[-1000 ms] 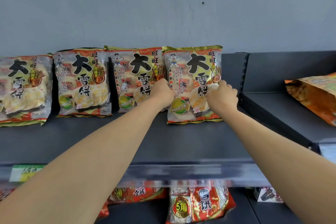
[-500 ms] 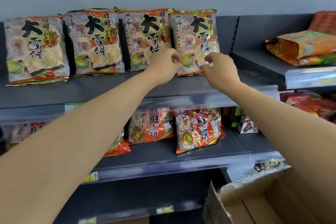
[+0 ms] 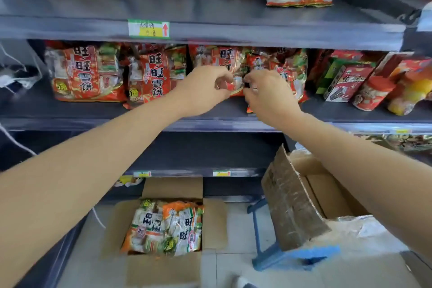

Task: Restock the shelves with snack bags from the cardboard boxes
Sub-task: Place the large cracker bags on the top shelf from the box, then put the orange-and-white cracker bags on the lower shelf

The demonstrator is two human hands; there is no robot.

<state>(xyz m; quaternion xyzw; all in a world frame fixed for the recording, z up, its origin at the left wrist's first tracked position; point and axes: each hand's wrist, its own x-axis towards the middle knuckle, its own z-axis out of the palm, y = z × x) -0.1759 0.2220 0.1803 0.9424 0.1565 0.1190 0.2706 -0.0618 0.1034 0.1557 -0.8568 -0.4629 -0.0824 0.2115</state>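
Head view: left hand (image 3: 203, 87) and right hand (image 3: 268, 96) pinch red snack bag (image 3: 235, 85) (middle shelf (image 3: 350, 117))

Even, possibly daylit brightness; slight motion blur, bowed wide-angle edges.

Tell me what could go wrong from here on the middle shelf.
1. The left hand and right hand pinch the red bag by a small part only, so it may slip or tear.
2. The neighbouring bags lean loosely near the shelf front. A nudge could slide one off the edge.
3. The right forearm crosses above the open cardboard box perched on the blue stool. Lowering the arm could knock the box off.
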